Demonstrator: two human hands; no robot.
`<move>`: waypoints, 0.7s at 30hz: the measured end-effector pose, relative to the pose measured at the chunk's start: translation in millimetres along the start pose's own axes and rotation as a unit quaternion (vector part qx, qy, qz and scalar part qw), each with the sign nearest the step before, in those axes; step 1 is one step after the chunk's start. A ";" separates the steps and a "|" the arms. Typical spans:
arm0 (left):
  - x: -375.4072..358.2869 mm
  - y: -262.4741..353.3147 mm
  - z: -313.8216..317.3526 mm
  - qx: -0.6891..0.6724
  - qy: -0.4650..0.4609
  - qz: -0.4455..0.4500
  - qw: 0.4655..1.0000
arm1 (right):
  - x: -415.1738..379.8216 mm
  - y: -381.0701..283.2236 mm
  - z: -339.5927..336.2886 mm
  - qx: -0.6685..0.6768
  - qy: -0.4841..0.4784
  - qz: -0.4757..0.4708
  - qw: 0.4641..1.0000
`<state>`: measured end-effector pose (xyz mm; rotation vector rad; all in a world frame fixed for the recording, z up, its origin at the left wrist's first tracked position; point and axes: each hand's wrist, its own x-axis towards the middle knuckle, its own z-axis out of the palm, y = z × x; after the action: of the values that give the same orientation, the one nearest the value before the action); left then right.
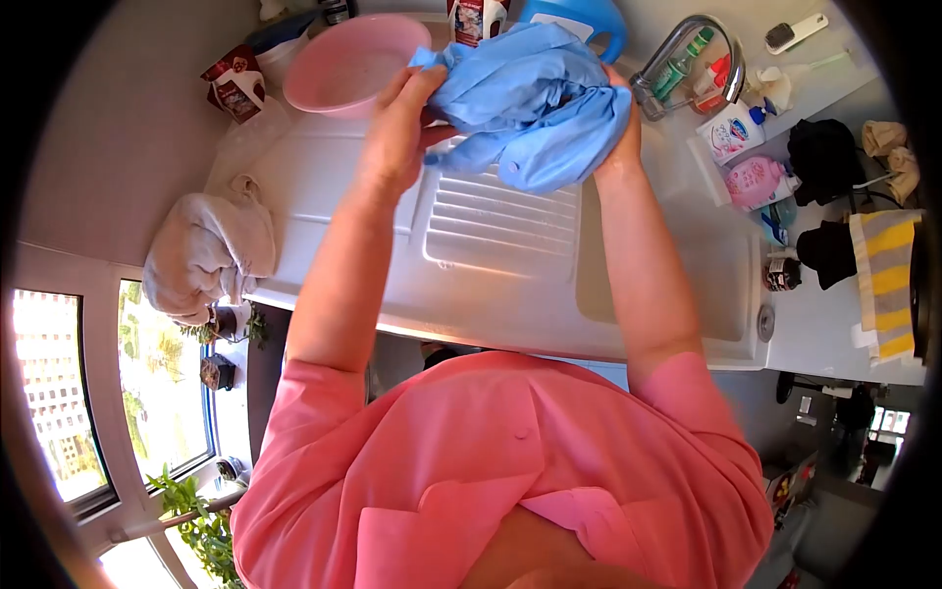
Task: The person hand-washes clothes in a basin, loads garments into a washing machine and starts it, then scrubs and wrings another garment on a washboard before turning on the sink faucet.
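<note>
A bunched light-blue shirt [535, 108] with a button on it is held up over the sink's ribbed drainboard [505, 221]. My left hand [400, 123] grips its left side, with the thumb and fingers closing on the fabric. On the other side, my right hand [622, 133] clasps the shirt's right edge, its fingers mostly hidden behind the cloth. The sink basin [677, 265] lies below and to the right, partly covered by my right forearm.
Behind my left hand stands a pink basin [358, 64], and a blue jug [579, 20] is behind the shirt. A curved faucet [687, 49] rises at the back right. Bottles [736, 133] line the right ledge; a beige towel [211, 250] lies at the left.
</note>
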<state>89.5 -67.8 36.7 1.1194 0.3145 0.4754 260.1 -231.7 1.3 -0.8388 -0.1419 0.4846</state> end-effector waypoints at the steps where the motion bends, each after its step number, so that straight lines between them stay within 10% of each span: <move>1: 0.1 -0.5 -11.1 -0.001 -0.001 -0.002 1.000 | 1.3 8.2 -15.2 0.006 -0.031 0.031 0.999; 4: -2.3 -12.9 -39.9 0.340 -0.014 0.018 0.940 | -12.0 14.9 -63.9 -0.084 -0.083 0.067 0.991; 6: -2.6 -19.0 -46.6 0.679 0.064 0.130 0.720 | -12.1 17.2 -92.9 -0.554 -0.218 0.032 0.803; 10: 54.0 -68.9 -17.9 0.651 -0.074 0.398 0.642 | -3.8 19.5 -69.3 -0.331 -0.169 0.099 0.923; 12: 77.6 -109.9 -14.5 0.690 -0.080 0.441 0.569 | -26.6 27.6 -32.0 -0.474 -0.106 0.025 0.874; 14: 74.9 -119.5 -19.0 0.715 -0.189 0.280 0.612 | -36.8 42.5 -33.7 -0.780 -0.093 -0.055 0.616; 15: 70.8 -122.9 -20.8 0.712 -0.292 0.107 0.629 | -51.0 48.6 -37.8 -0.794 -0.098 -0.091 0.593; 19: -16.8 -119.2 -34.1 0.634 -0.287 0.321 0.642 | -129.5 35.2 -51.8 -0.742 -0.224 -0.389 0.499; 21: -48.1 -121.1 -34.4 0.597 -0.320 0.320 0.662 | -152.5 44.9 -63.2 -0.726 -0.224 -0.346 0.550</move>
<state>57.0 -108.3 -87.6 2.6520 -0.5481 0.4218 129.0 -320.2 -63.9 -2.1334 -1.4735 -0.3709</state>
